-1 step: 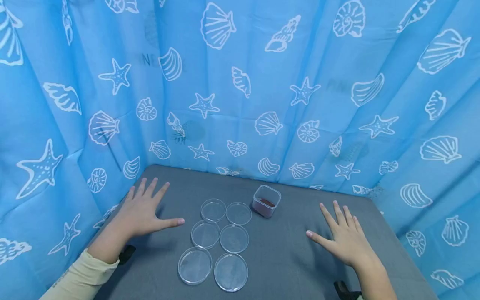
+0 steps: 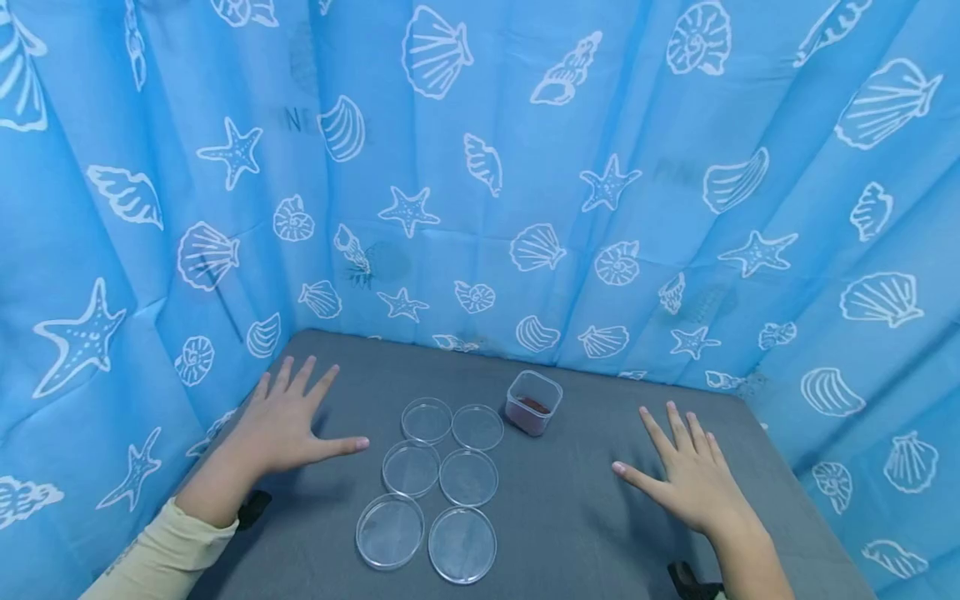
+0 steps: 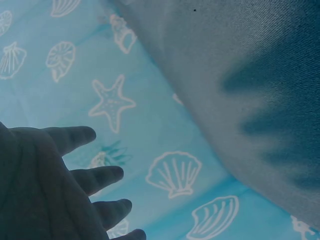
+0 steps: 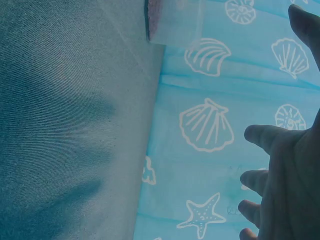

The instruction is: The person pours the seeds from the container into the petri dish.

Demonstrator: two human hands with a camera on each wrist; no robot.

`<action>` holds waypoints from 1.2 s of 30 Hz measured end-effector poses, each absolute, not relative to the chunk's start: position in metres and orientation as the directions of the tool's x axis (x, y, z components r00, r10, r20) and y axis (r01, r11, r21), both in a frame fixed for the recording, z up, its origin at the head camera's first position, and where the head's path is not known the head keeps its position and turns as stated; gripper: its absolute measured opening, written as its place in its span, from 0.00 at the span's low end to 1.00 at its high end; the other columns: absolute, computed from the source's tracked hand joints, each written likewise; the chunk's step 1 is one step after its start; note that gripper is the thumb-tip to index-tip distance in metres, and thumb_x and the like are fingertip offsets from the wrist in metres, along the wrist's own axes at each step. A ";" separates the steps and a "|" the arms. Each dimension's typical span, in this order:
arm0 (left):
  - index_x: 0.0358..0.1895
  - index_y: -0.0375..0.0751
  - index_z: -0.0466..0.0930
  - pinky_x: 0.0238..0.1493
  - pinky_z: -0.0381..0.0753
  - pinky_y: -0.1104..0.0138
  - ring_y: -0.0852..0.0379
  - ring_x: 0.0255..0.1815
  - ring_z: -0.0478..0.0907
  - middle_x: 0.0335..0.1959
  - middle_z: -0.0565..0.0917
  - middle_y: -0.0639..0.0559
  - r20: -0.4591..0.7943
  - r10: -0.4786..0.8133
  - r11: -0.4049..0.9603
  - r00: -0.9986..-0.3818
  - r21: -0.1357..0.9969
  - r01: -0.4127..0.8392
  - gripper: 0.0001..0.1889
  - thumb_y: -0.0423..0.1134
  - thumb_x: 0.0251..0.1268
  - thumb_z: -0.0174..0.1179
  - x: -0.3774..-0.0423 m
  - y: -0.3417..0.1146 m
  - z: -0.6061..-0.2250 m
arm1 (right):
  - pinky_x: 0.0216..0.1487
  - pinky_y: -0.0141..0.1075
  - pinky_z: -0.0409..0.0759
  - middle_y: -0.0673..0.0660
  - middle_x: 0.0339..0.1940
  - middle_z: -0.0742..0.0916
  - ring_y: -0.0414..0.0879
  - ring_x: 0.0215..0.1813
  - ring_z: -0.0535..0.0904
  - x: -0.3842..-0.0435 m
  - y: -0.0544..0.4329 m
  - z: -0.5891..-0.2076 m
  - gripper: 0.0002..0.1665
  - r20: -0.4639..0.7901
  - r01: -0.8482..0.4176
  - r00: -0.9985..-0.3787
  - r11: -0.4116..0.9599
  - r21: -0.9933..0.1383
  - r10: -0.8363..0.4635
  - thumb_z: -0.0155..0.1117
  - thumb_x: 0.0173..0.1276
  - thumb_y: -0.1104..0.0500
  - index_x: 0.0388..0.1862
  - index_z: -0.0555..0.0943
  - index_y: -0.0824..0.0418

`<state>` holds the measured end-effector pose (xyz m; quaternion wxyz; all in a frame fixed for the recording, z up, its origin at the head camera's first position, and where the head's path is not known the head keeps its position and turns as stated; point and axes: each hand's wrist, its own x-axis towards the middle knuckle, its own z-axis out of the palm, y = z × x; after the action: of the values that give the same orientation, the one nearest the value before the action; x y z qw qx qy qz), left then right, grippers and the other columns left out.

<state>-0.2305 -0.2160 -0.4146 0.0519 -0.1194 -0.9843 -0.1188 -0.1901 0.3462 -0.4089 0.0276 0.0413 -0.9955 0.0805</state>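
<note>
1. My left hand (image 2: pixel 288 429), left of centre in the lower frame, is spread wide and has hold of nothing. My right hand (image 2: pixel 686 479), at lower right, is just as wide and just as bare. Shadows on the worktop (image 2: pixel 585 533) suggest that both are raised above it.

2. Six clear, shallow dishes (image 2: pixel 468 477) lie flat in two columns of three, low in the middle of the frame. The left column is nearest my left thumb. A clear plastic tub (image 2: pixel 523 422) stands upright just beyond the upper-right dish, with red-brown contents low inside.

3. What could go wrong, as I judge it: the dishes sit so close that nudging one could shove its neighbour. I can't tell whether every pair of rims touches.

4. Their see-through walls might make me misjudge an edge and catch it with a fingertip. The tub has no lid on, so a sideways knock from my right hand could tip its contents out.

5. Only the head view shows the dishes and both hands together. The right wrist view catches a cut-off side of the tub at its top edge; the left wrist view misses it, giving my dark fingertips, the shell-patterned curtain (image 3: pixel 115 105) and finger shadows on the worktop.
</note>
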 end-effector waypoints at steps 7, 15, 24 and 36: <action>0.86 0.41 0.54 0.79 0.43 0.22 0.19 0.85 0.40 0.85 0.51 0.26 0.133 0.228 0.944 -0.964 0.214 0.253 0.69 0.88 0.50 0.57 -0.235 -0.218 -0.417 | 0.78 0.80 0.44 0.76 0.87 0.53 0.81 0.84 0.45 -0.194 0.340 -0.409 0.64 0.082 -0.111 -0.992 0.979 -0.169 -0.099 0.60 0.68 0.21 0.89 0.53 0.55; 0.86 0.41 0.53 0.80 0.42 0.23 0.19 0.85 0.40 0.86 0.50 0.26 0.120 0.229 0.940 -0.966 0.232 0.252 0.69 0.88 0.50 0.57 -0.238 -0.217 -0.419 | 0.79 0.79 0.45 0.74 0.87 0.54 0.78 0.85 0.47 -0.200 0.335 -0.410 0.64 0.112 -0.120 -0.989 0.979 -0.168 -0.102 0.60 0.68 0.21 0.89 0.52 0.53; 0.86 0.41 0.55 0.80 0.51 0.25 0.20 0.84 0.46 0.85 0.54 0.27 0.139 0.266 0.906 -0.954 0.301 0.296 0.68 0.86 0.51 0.61 -0.245 -0.215 -0.429 | 0.78 0.79 0.50 0.72 0.87 0.56 0.75 0.86 0.48 -0.209 0.330 -0.414 0.63 0.191 -0.154 -0.975 0.964 -0.216 -0.113 0.62 0.68 0.23 0.89 0.52 0.54; 0.83 0.42 0.63 0.71 0.74 0.32 0.29 0.78 0.68 0.80 0.66 0.35 0.189 0.332 0.689 -0.924 0.621 0.374 0.41 0.64 0.77 0.59 -0.270 -0.209 -0.466 | 0.77 0.76 0.61 0.71 0.85 0.62 0.73 0.84 0.56 -0.232 0.312 -0.441 0.61 0.182 -0.163 -0.980 0.848 -0.504 -0.080 0.68 0.71 0.30 0.88 0.55 0.62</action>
<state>-0.2696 -0.2087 -0.4659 0.0309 -0.1921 -0.9184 -0.3446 -0.2315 0.3122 -0.4413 0.0772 0.0635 -0.9582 0.2679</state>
